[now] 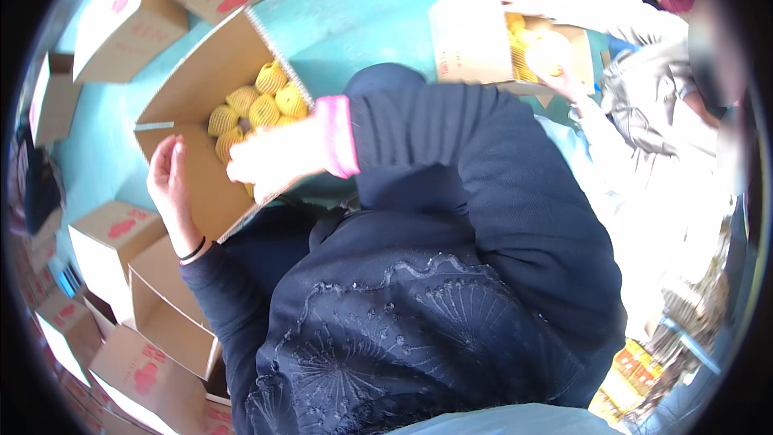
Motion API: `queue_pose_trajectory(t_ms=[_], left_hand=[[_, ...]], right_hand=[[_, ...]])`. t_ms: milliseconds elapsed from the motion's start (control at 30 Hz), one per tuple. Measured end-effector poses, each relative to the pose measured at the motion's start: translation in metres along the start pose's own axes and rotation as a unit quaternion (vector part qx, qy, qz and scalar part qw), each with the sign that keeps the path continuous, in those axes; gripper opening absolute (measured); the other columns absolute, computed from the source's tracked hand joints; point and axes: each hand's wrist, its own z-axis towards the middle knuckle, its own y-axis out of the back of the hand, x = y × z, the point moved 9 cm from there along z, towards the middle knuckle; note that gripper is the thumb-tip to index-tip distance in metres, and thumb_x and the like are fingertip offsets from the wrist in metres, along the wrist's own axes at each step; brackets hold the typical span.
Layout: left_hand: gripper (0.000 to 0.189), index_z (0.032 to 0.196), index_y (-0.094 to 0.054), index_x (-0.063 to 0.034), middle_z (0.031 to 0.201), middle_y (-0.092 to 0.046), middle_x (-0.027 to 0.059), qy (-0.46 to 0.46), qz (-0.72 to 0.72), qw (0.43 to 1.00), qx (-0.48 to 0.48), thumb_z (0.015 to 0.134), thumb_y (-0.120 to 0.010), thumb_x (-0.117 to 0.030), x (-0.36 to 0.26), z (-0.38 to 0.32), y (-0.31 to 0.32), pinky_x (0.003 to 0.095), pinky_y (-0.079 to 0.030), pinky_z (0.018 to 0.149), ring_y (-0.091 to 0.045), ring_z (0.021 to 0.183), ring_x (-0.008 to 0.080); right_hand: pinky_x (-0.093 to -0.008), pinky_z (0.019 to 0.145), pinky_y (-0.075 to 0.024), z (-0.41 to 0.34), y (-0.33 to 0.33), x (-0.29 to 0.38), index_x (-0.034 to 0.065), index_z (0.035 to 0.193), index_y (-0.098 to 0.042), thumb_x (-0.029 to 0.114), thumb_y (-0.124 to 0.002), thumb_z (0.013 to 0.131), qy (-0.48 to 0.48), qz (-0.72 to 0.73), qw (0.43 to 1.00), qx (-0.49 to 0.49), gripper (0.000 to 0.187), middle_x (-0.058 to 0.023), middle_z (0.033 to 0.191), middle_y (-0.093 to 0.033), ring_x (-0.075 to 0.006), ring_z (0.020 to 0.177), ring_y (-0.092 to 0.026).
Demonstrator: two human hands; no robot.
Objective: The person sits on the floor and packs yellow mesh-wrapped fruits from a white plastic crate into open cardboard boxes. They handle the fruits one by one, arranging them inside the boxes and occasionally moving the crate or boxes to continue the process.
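Observation:
An open cardboard box (199,87) stands before me at the left, with several round items in yellow foam nets (264,110) grouped inside. My right hand (275,154), its sleeve ending in a pink cuff, reaches over the box's near side, fingers bent down beside the netted items; glare hides whether it holds one. My left hand (169,172), with a black band at the wrist, is raised at the box's left edge. Its fingers are bent close together, and nothing shows between them.
Another person's hands (558,75) work at an open box (468,42) of netted items at the upper right. Printed cartons (124,30) stand at the upper left, and more cartons (145,368) at the lower left. The floor (356,0) is blue-green.

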Motion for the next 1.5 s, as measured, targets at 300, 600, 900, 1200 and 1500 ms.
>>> queue_pose_trajectory(t_ms=[300, 600, 900, 1200, 1500], left_hand=[[0.026, 0.112, -0.062, 0.0032, 0.099, -0.068, 0.0073, 0.006, 0.108, 0.986, 0.130, 0.091, -0.063, -0.012, 0.030, -0.034, -0.091, 0.0248, -0.049, 0.082, -0.062, 0.090, 0.0117], [0.023, 0.113, -0.062, 0.0030, 0.105, -0.068, 0.0081, 0.010, -0.027, 0.981, 0.191, 0.092, -0.062, -0.008, -0.100, -0.068, -0.181, 0.0258, -0.047, 0.089, -0.061, 0.100, 0.0138], [0.079, 0.134, -0.043, 0.0022, 0.113, -0.062, 0.0181, -0.033, 0.013, 0.802, 0.596, 0.075, -0.079, -0.037, -0.252, -0.173, -0.460, 0.0369, -0.047, 0.094, -0.060, 0.107, 0.0265], [0.068, 0.127, -0.050, -0.0007, 0.112, -0.063, 0.0065, 0.065, -0.214, 0.788, 0.573, 0.069, -0.084, -0.008, -0.235, -0.163, -0.426, 0.0292, -0.047, 0.093, -0.059, 0.105, 0.0134], [0.061, 0.123, -0.058, -0.0043, 0.113, -0.065, 0.0074, 0.004, -0.343, 0.919, 0.197, 0.077, -0.078, -0.039, -0.173, -0.041, -0.123, 0.0347, -0.047, 0.096, -0.062, 0.105, 0.0198]], right_hand=[[-0.0299, 0.083, -0.0507, -0.187, 0.036, -0.010, -0.0025, 0.113, -0.060, 0.014, -0.069, 0.084, -0.012, 0.500, 0.849, -0.174, 0.034, -0.0119, 0.101, -0.067, -0.0169, 0.093, -0.064], [-0.0297, 0.079, -0.0534, -0.322, 0.010, -0.078, 0.0015, 0.116, -0.056, 0.013, -0.063, 0.091, -0.126, 0.678, 0.647, -0.325, 0.028, -0.0076, 0.101, -0.063, -0.0158, 0.086, -0.063], [-0.0272, 0.070, -0.0512, -0.333, -0.014, -0.094, 0.0031, 0.101, -0.062, 0.017, -0.065, 0.091, -0.171, 0.588, 0.673, -0.415, 0.018, -0.0048, 0.081, -0.064, -0.0138, 0.076, -0.062], [-0.0323, 0.092, -0.0477, -0.331, 0.021, -0.079, 0.0039, 0.123, -0.053, 0.016, -0.072, 0.086, -0.140, 0.424, 0.762, -0.469, 0.044, -0.0065, 0.114, -0.059, -0.0165, 0.108, -0.057], [-0.0237, 0.067, -0.0491, -0.300, 0.034, -0.102, -0.0002, 0.119, -0.058, 0.005, -0.062, 0.090, -0.265, 0.492, 0.751, -0.352, 0.030, -0.0027, 0.089, -0.059, -0.0098, 0.073, -0.058]])
